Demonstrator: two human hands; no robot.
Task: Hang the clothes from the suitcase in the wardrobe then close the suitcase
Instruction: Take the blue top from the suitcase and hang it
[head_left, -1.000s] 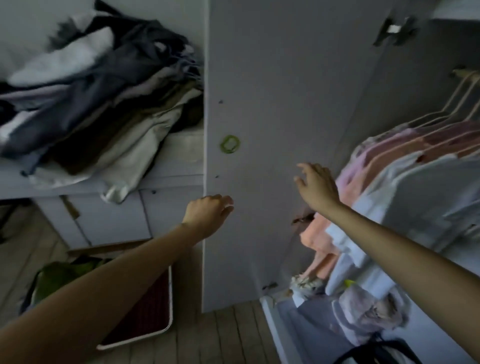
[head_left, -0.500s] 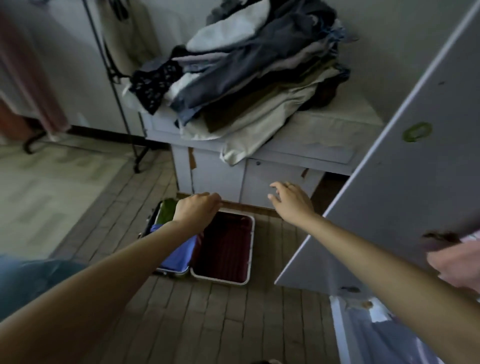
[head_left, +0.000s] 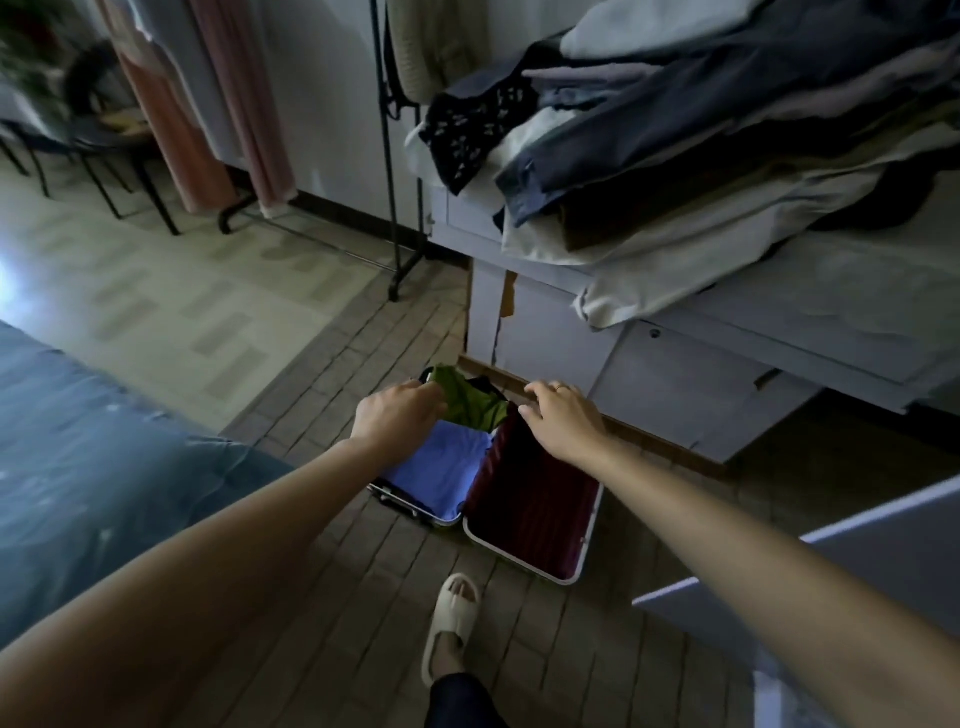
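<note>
An open suitcase lies on the floor, its dark red lid half to the right. The left half holds a folded blue garment and a green garment behind it. My left hand hovers over the left half with fingers curled, beside the green garment; whether it touches the cloth is unclear. Above the red half, my right hand is spread with nothing in it. The wardrobe door juts in at the lower right.
A white cabinet stands behind the suitcase with a pile of clothes on top. A black clothes rack rises at the back. A blue bed cover fills the left. My slippered foot is on the brick floor.
The view has swung left and down from the wardrobe to the suitcase. Both hands have dropped from the wardrobe door to just above the open suitcase.
</note>
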